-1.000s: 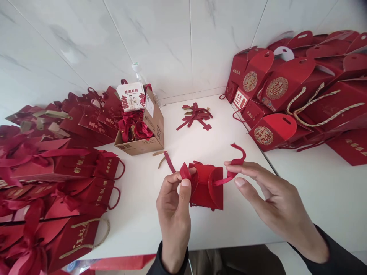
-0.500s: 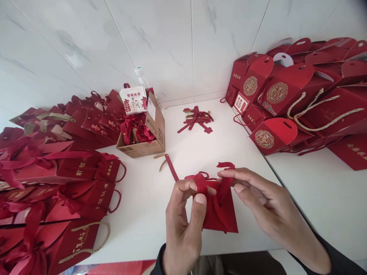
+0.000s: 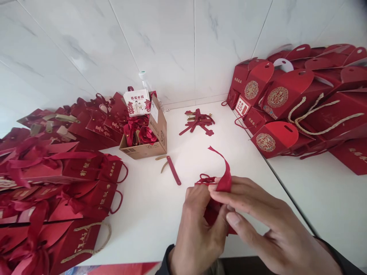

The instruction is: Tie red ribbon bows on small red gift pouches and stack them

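A small red gift box [image 3: 211,214] lies on the table in front of me, mostly covered by my hands. My left hand [image 3: 196,223] is closed over its top, fingers curled in on the red ribbon; the part it grips is hidden. Close against it, my right hand [image 3: 265,217] has the ribbon [image 3: 225,180] caught between its fingers. The ribbon's loose end curls upward, past the fingertips. A twisted red cord handle [image 3: 205,177] shows at the box's far edge.
Finished-looking red boxes with ribbon bows [image 3: 80,198] are piled at left. A cardboard box [image 3: 143,149] holds ribbons and cards. Red strips [image 3: 198,121] lie at the back, one strip [image 3: 173,170] nearer. More red boxes [image 3: 298,95] are stacked at right.
My left hand has moved right and over the box, folding its fingers inward. My right hand has come left against it. The ribbon end now stands up higher.
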Action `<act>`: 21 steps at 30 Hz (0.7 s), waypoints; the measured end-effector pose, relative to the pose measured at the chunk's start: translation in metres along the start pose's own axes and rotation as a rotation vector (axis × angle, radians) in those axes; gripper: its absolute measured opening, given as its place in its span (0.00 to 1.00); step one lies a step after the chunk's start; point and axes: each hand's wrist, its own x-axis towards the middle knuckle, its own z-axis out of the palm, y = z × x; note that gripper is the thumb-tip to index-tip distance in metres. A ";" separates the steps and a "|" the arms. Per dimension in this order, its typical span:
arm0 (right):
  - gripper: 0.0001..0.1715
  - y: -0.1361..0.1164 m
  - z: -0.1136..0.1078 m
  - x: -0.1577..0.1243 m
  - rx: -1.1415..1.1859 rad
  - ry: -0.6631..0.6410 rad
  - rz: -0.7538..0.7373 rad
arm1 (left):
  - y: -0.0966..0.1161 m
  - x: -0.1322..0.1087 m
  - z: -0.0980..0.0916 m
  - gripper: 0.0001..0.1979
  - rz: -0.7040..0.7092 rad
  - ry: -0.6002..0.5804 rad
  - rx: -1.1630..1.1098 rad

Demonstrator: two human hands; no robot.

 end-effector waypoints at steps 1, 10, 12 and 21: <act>0.27 0.001 0.000 0.000 -0.007 -0.033 -0.037 | 0.000 0.000 0.000 0.07 0.001 0.014 -0.014; 0.30 0.013 0.005 -0.001 -0.186 -0.004 0.000 | 0.001 -0.002 0.000 0.15 -0.067 0.044 -0.096; 0.29 0.014 0.005 0.001 -0.219 0.025 0.004 | 0.000 -0.002 0.000 0.17 -0.084 0.054 -0.104; 0.14 0.012 -0.003 -0.007 -0.174 0.182 0.224 | -0.002 -0.004 -0.001 0.17 -0.137 0.113 -0.147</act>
